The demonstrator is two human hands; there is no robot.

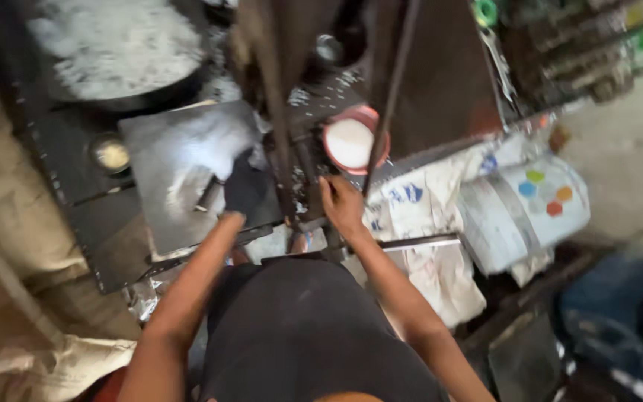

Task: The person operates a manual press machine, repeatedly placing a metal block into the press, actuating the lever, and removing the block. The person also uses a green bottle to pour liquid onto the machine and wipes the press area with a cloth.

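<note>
My left hand (245, 187) wears a dark glove and rests on a flat grey metal sheet (180, 167) lying on a dark work bench. It seems to hold the sheet's right edge down, though blur hides the fingers. My right hand (341, 205) is bare and grips a dark metal part at the base of an upright press frame (284, 97) between the two hands. A thin metal rod (394, 89) rises just right of that hand. The whole view is motion-blurred.
An orange bowl of white powder (351, 141) stands behind my right hand. A large dark pan of pale flakes (113, 45) sits at the back left, a small round tin (111, 154) left of the sheet. White printed sacks (515, 205) lie right.
</note>
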